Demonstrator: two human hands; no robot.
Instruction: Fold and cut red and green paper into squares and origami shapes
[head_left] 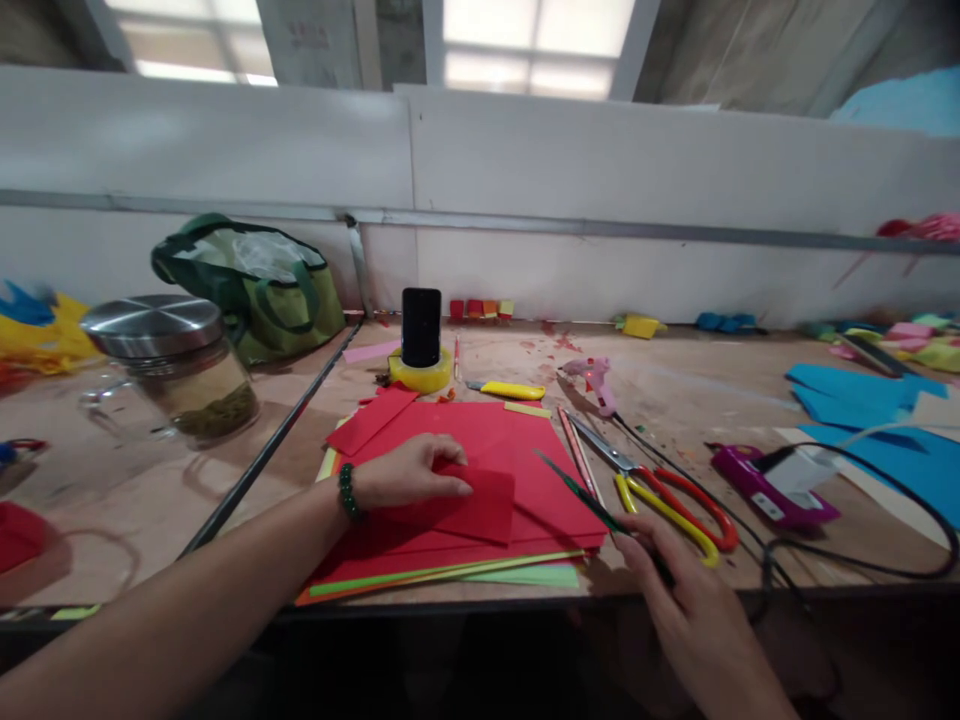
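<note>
My left hand (414,472), with a green bead bracelet at the wrist, holds a small red paper rectangle (484,508) between thumb and fingers. The piece is just over a stack of red paper sheets (450,420), whose green and orange layers show at the front edge. To the right, my right hand (667,575) is closed around slim dark green scissors (577,490). Their narrow tip points up and left over the stack, apart from the red piece; the palm hides most of the handles. Another red paper piece (371,420) lies at the stack's far left corner.
Large scissors (667,500) with red and yellow handles lie right of the stack. Behind are a yellow cutter (512,390), a pink glue gun (596,380) and a phone (421,328) on a tape roll. A glass mug (199,380) stands left; a purple power strip (772,490) lies right.
</note>
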